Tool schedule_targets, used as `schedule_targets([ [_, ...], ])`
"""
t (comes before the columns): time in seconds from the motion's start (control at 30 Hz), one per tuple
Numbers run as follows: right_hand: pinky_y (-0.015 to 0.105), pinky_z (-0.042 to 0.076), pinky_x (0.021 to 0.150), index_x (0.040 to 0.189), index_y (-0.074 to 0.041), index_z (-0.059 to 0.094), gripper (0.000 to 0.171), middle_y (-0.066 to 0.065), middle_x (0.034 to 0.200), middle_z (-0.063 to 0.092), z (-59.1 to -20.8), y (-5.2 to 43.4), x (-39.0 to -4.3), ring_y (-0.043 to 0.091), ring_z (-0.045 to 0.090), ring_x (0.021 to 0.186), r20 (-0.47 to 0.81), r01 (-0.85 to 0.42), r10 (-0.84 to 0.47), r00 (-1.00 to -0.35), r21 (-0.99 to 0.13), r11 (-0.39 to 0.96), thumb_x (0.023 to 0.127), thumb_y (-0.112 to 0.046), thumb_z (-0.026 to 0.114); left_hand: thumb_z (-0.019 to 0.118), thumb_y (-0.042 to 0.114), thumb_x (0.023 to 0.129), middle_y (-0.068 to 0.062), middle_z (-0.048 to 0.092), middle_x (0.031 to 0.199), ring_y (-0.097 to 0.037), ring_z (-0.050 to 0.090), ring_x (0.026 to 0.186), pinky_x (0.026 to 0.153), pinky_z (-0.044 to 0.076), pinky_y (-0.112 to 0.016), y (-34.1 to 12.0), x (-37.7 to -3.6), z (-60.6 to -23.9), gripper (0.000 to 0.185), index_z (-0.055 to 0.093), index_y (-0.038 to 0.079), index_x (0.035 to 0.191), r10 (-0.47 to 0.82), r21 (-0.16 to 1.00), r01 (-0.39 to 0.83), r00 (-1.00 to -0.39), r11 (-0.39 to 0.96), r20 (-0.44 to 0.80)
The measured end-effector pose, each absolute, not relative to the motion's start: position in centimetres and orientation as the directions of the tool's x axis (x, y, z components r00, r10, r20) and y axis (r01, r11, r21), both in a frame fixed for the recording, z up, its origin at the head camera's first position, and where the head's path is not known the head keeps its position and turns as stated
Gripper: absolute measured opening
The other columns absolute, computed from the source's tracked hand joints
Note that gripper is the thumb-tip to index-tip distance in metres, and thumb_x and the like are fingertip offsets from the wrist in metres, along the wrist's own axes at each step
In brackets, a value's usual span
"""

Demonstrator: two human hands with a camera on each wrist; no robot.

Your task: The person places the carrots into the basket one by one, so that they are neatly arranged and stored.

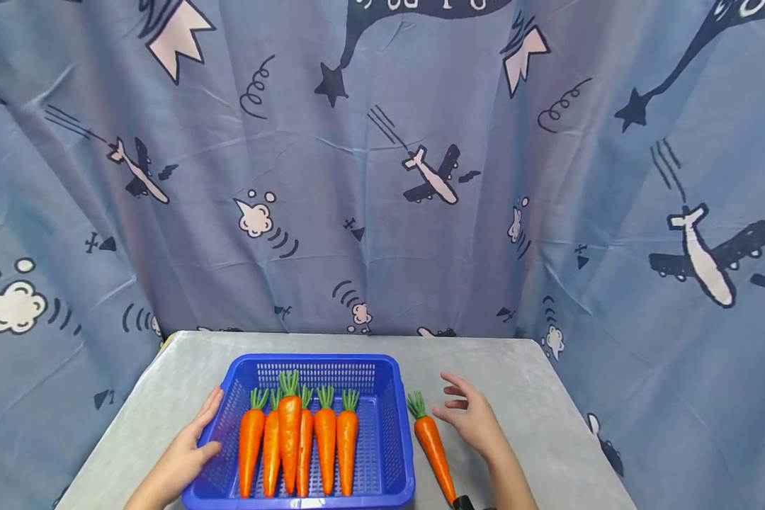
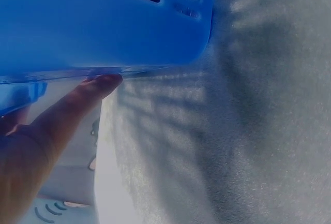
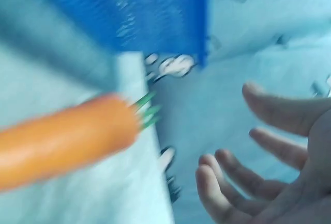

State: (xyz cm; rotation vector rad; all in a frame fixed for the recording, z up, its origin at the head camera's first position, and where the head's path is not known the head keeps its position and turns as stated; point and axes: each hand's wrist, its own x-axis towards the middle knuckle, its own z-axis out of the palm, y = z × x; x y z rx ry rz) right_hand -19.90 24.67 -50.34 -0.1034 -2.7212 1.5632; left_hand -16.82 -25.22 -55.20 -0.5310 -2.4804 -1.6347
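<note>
A blue plastic basket [image 1: 408, 453] stands on the table with several orange carrots [image 1: 326, 443] lying in it, green tops pointing away from me. One of them lies on top of the others. My left hand [image 1: 181, 453] rests against the basket's left side, fingers straight along the wall and thumb at the rim. In the left wrist view a fingertip [image 2: 109, 83] touches the basket's rim. Right of the basket, a single carrot [image 1: 435, 450] lies on the tabletop. Just beside its green top is my right hand [image 1: 472, 418], fingers apart and slightly bent, holding nothing.
The pale grey table [image 1: 497, 361] carries the basket and the loose carrot. A blue curtain [image 1: 319, 283] printed with planes and clouds hangs behind the table and along both sides. Near the loose carrot's tip, a small black object [image 1: 462, 503] shows at the bottom edge.
</note>
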Motion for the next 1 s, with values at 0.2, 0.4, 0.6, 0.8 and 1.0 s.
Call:
schedule_targets([
  [0.2, 0.058, 0.051, 0.097, 0.151, -0.019, 0.047, 0.078, 0.028, 0.140, 0.055, -53.8, 25.7, -20.3, 0.043, 0.061, 0.116, -0.072, 0.034, -0.055, -0.996, -0.862, 0.506, 0.081, -0.018, 0.083, 0.057, -0.015, 0.077, -0.011, 0.014, 0.168, 0.026, 0.012, 0.136, 0.102, 0.014, 0.004, -25.5, -16.7, -55.1, 0.084, 0.028, -0.007, 0.156, 0.203, 0.859, 0.370, -0.927, 0.353, 0.316],
  [0.4, 0.065, 0.046, 0.098, 0.155, -0.021, 0.040, 0.086, 0.029, 0.140, 0.054, -56.0, 25.2, -20.8, 0.043, 0.060, 0.117, -0.158, 0.033, -0.174, -0.972, -0.824, 0.565, 0.081, -0.026, 0.084, 0.056, -0.015, 0.078, -0.037, 0.012, 0.161, 0.029, 0.011, 0.133, 0.101, 0.012, 0.005, -25.5, -16.6, -55.1, 0.084, 0.025, -0.007, 0.156, 0.208, 0.881, 0.324, -0.942, 0.345, 0.265],
  [0.6, 0.061, 0.050, 0.094, 0.146, -0.019, 0.055, 0.072, 0.022, 0.136, 0.060, -56.6, 25.4, -21.1, 0.037, 0.061, 0.113, -0.198, 0.009, -0.245, -0.949, -0.795, 0.606, 0.081, -0.024, 0.084, 0.056, -0.014, 0.078, 0.007, 0.013, 0.168, 0.028, 0.011, 0.134, 0.102, 0.013, 0.004, -25.2, -16.5, -55.5, 0.084, 0.026, -0.006, 0.156, 0.207, 0.878, 0.335, -0.938, 0.343, 0.277],
  [0.8, 0.047, 0.056, 0.084, 0.133, -0.015, 0.067, 0.049, 0.018, 0.130, 0.066, -56.4, 25.8, -21.0, 0.029, 0.065, 0.105, -0.172, 0.004, -0.238, -0.956, -0.819, 0.574, 0.085, -0.021, 0.079, 0.057, -0.015, 0.077, 0.037, 0.015, 0.154, 0.027, 0.012, 0.135, 0.102, 0.014, 0.004, -25.1, -16.5, -55.6, 0.084, 0.027, -0.007, 0.155, 0.208, 0.864, 0.362, -0.929, 0.349, 0.305],
  [1.0, 0.039, 0.061, 0.074, 0.137, -0.010, 0.064, 0.051, 0.023, 0.130, 0.063, -55.7, 26.0, -20.6, 0.026, 0.066, 0.102, -0.179, 0.101, -0.143, -0.973, -0.896, 0.433, 0.089, -0.022, 0.075, 0.057, -0.013, 0.078, -0.015, 0.012, 0.168, 0.026, 0.011, 0.136, 0.102, 0.013, 0.004, -25.0, -16.6, -55.1, 0.084, 0.026, -0.006, 0.156, 0.218, 0.872, 0.350, -0.932, 0.342, 0.289],
])
